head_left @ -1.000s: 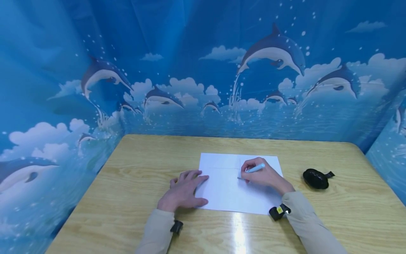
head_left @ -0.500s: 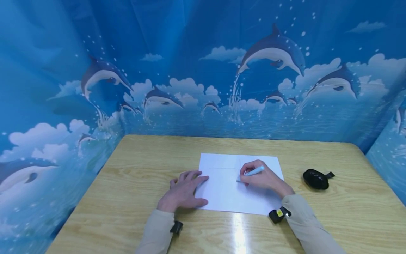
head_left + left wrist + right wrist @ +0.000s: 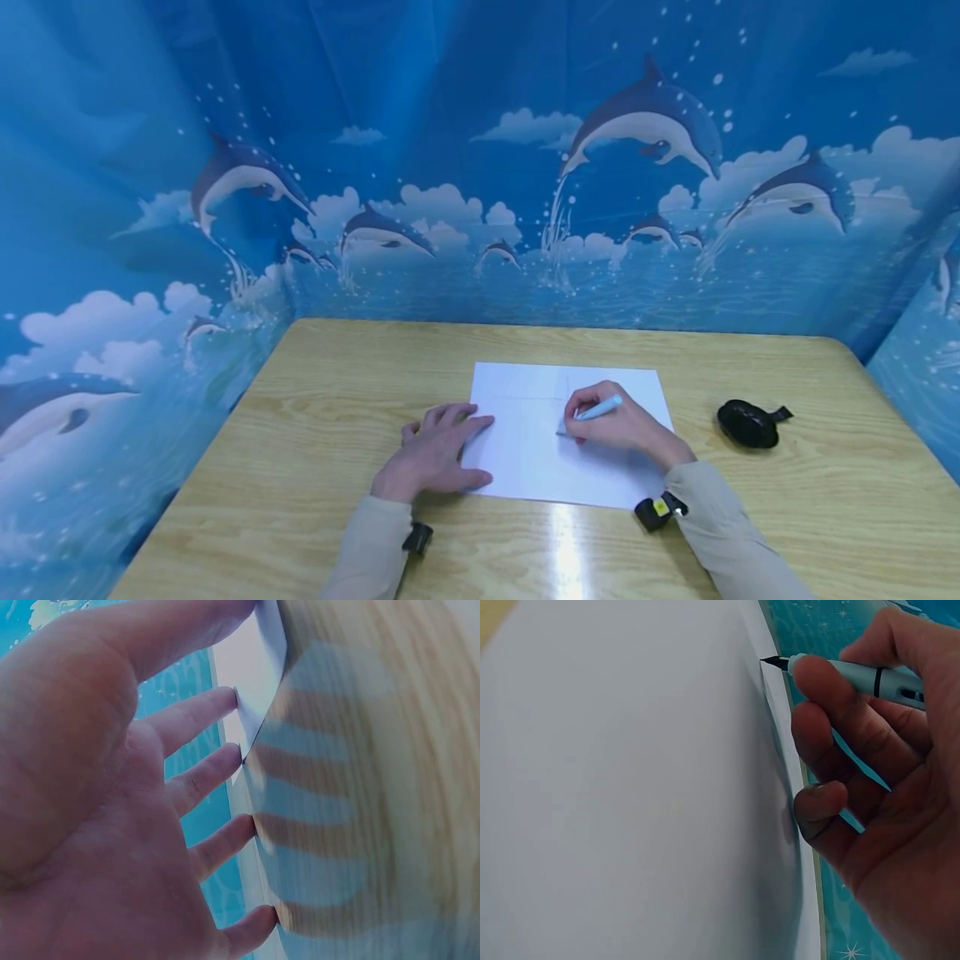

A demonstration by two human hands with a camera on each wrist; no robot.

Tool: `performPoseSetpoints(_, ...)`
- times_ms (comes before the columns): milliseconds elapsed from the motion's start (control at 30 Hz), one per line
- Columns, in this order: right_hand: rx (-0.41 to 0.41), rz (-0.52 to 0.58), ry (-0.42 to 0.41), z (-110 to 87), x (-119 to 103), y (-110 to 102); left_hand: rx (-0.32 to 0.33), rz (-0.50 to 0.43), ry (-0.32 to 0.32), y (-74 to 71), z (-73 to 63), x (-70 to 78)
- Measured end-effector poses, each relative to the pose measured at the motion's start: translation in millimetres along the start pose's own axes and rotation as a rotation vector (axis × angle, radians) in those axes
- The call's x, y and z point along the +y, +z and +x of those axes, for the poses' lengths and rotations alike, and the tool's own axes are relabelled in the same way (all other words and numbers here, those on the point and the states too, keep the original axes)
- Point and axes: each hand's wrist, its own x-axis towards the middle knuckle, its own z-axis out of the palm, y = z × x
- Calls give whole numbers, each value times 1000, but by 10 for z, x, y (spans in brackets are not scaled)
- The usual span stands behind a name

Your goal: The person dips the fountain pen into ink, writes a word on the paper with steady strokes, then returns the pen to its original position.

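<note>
A sheet of white paper (image 3: 517, 454) lies on the table, with a faint horizontal line and a faint vertical line near its top. My right hand (image 3: 618, 425) grips a light blue fountain pen (image 3: 604, 407) over the right half of the sheet. In the right wrist view the dark nib of the fountain pen (image 3: 776, 662) points at the paper's surface, with thumb and fingers round the barrel. At the sheet's left edge rests my left hand (image 3: 431, 457), fingers spread; its thumb and index fingertips overlap the paper. The left wrist view shows its fingertips against paper and wood.
A wood-grain table (image 3: 300, 500) bears everything. To the right of the paper sits a glossy black object (image 3: 747, 423) with a short tab. A blue dolphin-print curtain (image 3: 450, 167) hangs behind and at the sides. Small black cameras are strapped at both wrists.
My right hand with the fountain pen has slid slightly down and to the left over the paper, nearer its front edge. The left hand and the sheet have stayed in place.
</note>
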Motion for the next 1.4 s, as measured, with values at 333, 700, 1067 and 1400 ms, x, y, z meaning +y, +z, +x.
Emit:
performPoseSetpoints(333,-45,15,-11,4,-18,35,1,-5,-4,4,6,1)
performPoseSetpoints(700,-88,15,-29,-5,-44,81,-1,-15,-2,-16,-8,7)
performPoseSetpoints(1067,-119,42,-30,-21,-89,134,-1,-6,-6,4,8,3)
performPoseSetpoints(1400,-136,55,-43,-26,-138,200,-1,8,-18,13,26,0)
